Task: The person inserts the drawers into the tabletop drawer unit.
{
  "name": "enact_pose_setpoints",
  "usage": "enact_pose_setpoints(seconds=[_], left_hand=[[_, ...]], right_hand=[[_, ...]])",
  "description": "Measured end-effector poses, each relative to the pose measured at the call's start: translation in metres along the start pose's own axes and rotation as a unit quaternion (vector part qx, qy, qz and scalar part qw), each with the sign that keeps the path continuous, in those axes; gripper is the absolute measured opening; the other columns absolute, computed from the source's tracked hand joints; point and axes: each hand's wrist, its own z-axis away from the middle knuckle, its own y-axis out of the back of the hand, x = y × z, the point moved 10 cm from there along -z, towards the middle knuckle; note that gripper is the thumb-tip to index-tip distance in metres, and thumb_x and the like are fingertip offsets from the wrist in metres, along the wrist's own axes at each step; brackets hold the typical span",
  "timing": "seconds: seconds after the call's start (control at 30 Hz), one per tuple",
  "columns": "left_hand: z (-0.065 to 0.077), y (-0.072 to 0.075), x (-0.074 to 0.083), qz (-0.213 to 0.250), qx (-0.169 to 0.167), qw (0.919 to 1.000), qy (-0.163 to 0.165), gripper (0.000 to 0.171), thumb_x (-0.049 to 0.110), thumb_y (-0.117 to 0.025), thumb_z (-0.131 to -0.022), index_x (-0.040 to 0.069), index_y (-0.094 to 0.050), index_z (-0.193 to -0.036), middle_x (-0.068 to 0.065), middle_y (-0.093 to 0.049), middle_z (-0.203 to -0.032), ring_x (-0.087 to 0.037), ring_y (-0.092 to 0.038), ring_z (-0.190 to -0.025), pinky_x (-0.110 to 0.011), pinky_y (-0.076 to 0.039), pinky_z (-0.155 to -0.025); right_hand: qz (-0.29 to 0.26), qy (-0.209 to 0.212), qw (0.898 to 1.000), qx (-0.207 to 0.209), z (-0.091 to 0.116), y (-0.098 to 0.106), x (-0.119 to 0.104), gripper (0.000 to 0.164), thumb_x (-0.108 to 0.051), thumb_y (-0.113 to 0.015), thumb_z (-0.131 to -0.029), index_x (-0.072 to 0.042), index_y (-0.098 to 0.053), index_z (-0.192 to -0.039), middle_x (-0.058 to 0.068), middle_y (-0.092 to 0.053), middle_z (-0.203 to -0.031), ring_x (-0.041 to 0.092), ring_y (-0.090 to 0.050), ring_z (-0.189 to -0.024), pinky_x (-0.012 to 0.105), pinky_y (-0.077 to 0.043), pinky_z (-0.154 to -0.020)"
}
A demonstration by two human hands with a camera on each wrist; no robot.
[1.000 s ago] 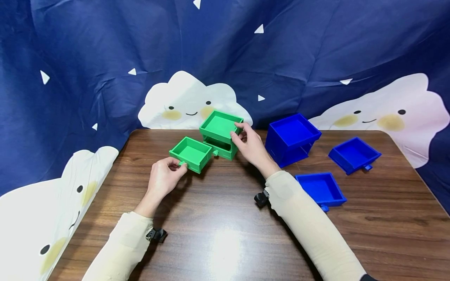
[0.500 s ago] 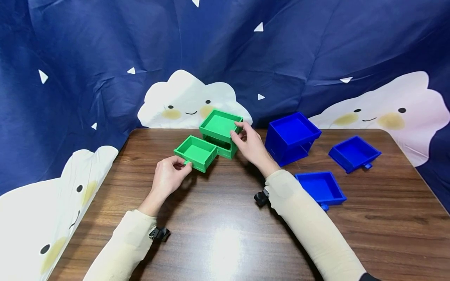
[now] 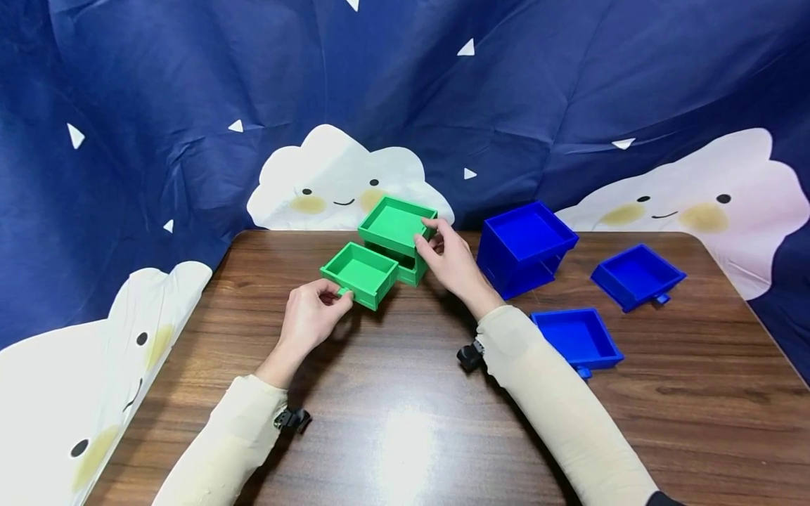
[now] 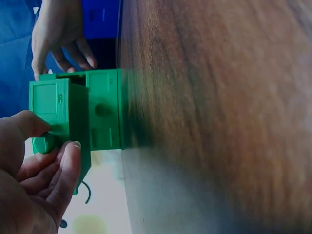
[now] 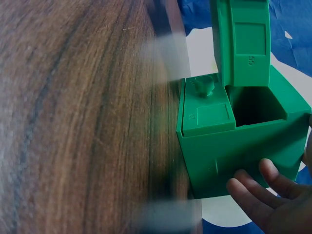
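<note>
My left hand (image 3: 309, 314) pinches the knob (image 4: 44, 144) of a small green drawer (image 3: 359, 270), lifted in front of the green cabinet (image 3: 397, 223). The drawer's back end is at the cabinet's dark upper opening (image 5: 251, 105), set off to its left. A lower green drawer (image 5: 207, 117) with its own knob fills the bottom slot. At the cabinet's right side, my right hand (image 3: 454, 266) holds its top corner with thumb and index finger. In the right wrist view the other fingers (image 5: 273, 178) lie near the side wall.
To the right stands a blue cabinet (image 3: 530, 235) with an open front. Two loose blue drawers lie on the wooden table (image 3: 405, 393): one blue drawer (image 3: 639, 275) farther right, one nearer drawer (image 3: 577, 337) partly behind the right sleeve. A patterned blue curtain (image 3: 405, 91) hangs behind.
My left hand has brought the green drawer rightward to the cabinet's upper opening, and it now covers the lower drawer's knob in the head view. The right hand stays on the cabinet.
</note>
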Motion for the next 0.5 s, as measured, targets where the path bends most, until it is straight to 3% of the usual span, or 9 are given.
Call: enact_pose_setpoints(seconds=[0.5], left_hand=[[-0.0003,-0.0072,0.0091,0.02,0.001,0.9998,-0.008,0.016,0.025,-0.081,-0.09,0.009,-0.08,-0.088,-0.006,-0.079,-0.081,-0.021,-0.072,-0.076,-0.033,-0.054,-0.073]], right_hand=[[-0.004,-0.003,1.0,-0.004,0.001,-0.0013,0.0006,0.048,-0.029,-0.063,-0.11,-0.009,-0.056,-0.152,0.014,-0.066,-0.106,0.029,-0.066,-0.101,0.039,-0.052,-0.094]])
